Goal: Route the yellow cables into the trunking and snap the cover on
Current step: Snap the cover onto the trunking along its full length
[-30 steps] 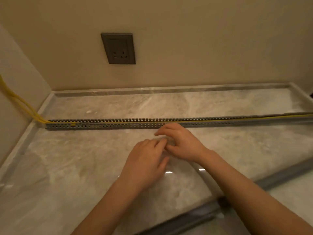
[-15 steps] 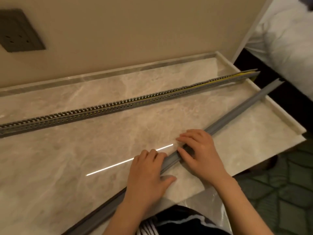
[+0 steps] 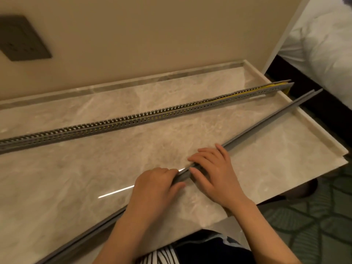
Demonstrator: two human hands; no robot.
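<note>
Marble counter lies under our hands, with a wall socket up to their left. Our left hand curls its fingers over the grey cover and grips it; just beside it, our right hand pinches the same cover between thumb and lightly bent fingers. Beyond both hands runs the slotted trunking, well apart, yellow cables lying inside it

Warm, dim indoor light; a thin bright glare streak on the glossy surface, slight motion blur, wide-angle bending at edges.
</note>
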